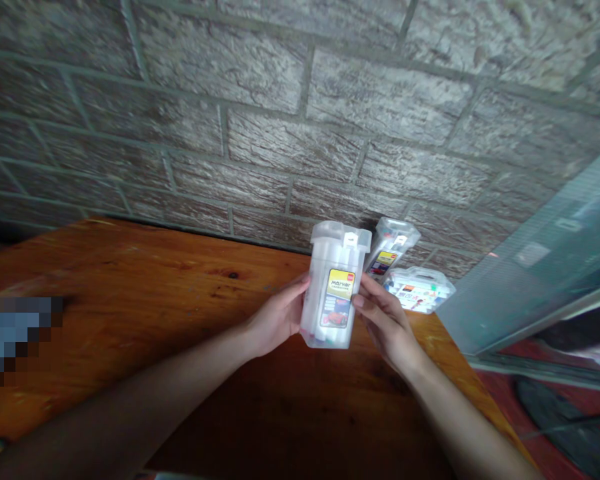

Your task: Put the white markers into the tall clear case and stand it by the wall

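Observation:
Between both hands I hold a translucent plastic marker case (318, 287) with a lid and a yellow "Marker" label facing me. My left hand (280, 319) is closed on its left side, with the fingertips partly hidden behind it. On the right side, my right hand (385, 319) grips the case, its thumb near the label's edge. The case is almost upright, above the wooden table (220, 287). White markers show faintly through its walls. Just behind it to the right stands a second, similar marker case (394, 241), tilted and partly covered by the held one.
A clear carry case (420, 290) with a handle and printed front stands at the table's right rear. The grey brick wall (260, 147) rises behind the table. At right are a glass panel (525, 253) and red floor. A pixelated blue patch covers something at the left.

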`<state>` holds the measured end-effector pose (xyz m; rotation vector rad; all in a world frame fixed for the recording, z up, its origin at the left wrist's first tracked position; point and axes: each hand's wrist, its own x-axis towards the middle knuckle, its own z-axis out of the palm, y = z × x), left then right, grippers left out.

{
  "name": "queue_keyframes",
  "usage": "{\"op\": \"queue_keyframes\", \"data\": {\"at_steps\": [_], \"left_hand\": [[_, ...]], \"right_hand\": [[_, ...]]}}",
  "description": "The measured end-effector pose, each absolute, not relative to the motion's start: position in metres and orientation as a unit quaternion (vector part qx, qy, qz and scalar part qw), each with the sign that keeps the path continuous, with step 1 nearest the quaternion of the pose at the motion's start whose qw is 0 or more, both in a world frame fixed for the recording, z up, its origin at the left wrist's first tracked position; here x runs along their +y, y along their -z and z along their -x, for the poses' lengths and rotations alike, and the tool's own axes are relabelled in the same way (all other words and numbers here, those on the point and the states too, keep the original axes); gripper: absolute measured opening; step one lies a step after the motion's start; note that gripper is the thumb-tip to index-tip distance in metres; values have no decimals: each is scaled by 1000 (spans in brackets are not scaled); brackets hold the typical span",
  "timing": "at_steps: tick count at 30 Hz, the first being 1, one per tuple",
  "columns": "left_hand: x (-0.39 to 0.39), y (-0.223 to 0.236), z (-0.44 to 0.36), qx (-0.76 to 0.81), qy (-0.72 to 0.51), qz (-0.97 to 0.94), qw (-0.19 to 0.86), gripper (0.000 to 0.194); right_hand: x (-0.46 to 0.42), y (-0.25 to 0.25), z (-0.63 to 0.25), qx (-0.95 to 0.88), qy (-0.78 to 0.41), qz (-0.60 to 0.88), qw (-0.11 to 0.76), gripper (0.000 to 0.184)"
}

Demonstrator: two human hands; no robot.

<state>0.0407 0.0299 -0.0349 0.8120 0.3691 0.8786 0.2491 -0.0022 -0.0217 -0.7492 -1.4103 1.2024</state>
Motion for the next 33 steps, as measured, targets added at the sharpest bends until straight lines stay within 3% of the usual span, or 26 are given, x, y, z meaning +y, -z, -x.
{"op": "queue_keyframes", "data": {"at_steps": [10, 19, 33], "left_hand": [[30, 36, -40, 173, -442, -459, 751, 50], [31, 40, -40, 243, -417, -514, 709, 66], [31, 33, -37, 214, -411, -494, 736, 57]], "right_hand": [[3, 28, -251, -613, -461, 343, 543, 36], [0, 38, -245, -655, -423, 395, 485, 70], [1, 29, -246, -618, -457, 379, 516, 62]]}}
